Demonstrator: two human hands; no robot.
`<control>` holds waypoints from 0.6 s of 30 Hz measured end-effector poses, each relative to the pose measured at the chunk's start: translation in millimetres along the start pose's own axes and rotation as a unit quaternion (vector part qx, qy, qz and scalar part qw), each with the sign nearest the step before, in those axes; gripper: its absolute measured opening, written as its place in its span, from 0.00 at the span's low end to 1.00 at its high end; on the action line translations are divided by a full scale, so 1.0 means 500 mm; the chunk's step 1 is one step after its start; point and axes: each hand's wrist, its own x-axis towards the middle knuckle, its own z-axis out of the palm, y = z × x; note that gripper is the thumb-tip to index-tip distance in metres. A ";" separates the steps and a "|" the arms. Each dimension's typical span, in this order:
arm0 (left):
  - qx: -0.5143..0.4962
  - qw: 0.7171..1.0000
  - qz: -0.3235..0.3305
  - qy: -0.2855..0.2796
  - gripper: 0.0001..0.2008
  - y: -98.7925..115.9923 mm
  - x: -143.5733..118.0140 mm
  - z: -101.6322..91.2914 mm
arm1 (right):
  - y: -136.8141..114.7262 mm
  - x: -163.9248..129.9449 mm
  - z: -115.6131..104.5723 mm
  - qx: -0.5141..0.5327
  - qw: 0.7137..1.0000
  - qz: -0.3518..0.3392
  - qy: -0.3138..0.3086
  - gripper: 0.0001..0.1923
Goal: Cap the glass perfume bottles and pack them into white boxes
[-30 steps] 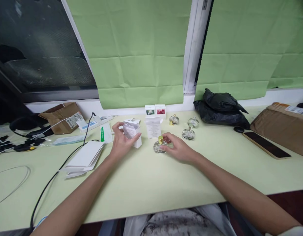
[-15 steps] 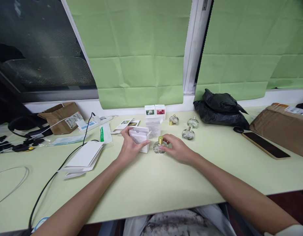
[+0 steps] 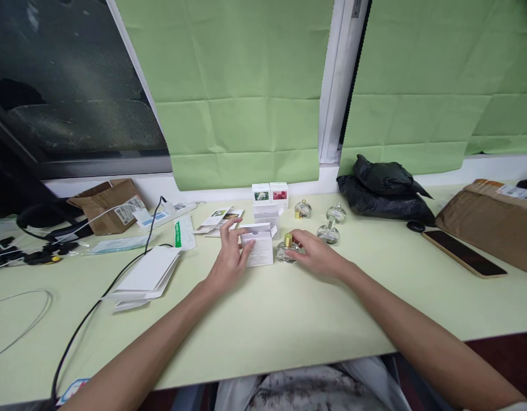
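Left hand (image 3: 231, 260): fingers half curled against the left side of a small white carton (image 3: 260, 246), thumb at its near face, forefinger stretched toward its top edge; loosely closed on the carton, palm off the tabletop (image 3: 263, 319).
White carton: upright on the tabletop, top flap open, fine print on the near face; just left of the bottle, very close, contact not clear.
Right hand (image 3: 319, 257): fingers bent around the right side of a round glass perfume bottle (image 3: 287, 251), fingertips touching the glass; a light pinch, not a full wrap.
Perfume bottle: clear, gold cap, standing upright at the middle of the tabletop, between the two hands.
Behind the carton: a second white carton (image 3: 267, 214), upright, partly hidden by the first.
Farther back: two small printed boxes (image 3: 270, 194) side by side by the wall.
Right of these: three more glass bottles (image 3: 327, 233), apart from the right hand.
Left side: leaflets (image 3: 218, 220), a stack of flat white cartons (image 3: 146, 277), a black cable (image 3: 96, 308).
Right side: a black plastic bag (image 3: 383, 188), a phone (image 3: 462, 252) lying flat, a brown parcel (image 3: 490, 220).
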 end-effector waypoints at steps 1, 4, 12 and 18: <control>0.019 1.000 0.019 0.008 0.09 0.002 0.000 0.000 | 0.003 0.001 -0.002 -0.006 1.000 -0.002 -0.002 0.09; 0.086 0.992 0.087 0.041 0.07 0.000 -0.004 0.001 | 0.010 0.003 -0.007 -0.021 1.000 0.001 -0.004 0.09; 0.157 0.976 0.131 0.069 0.10 -0.010 -0.005 -0.001 | 0.023 0.004 -0.017 -0.053 0.998 0.018 0.005 0.10; 0.145 0.979 0.132 0.064 0.10 -0.017 -0.002 -0.008 | 0.024 0.006 -0.022 -0.041 0.998 0.045 -0.002 0.11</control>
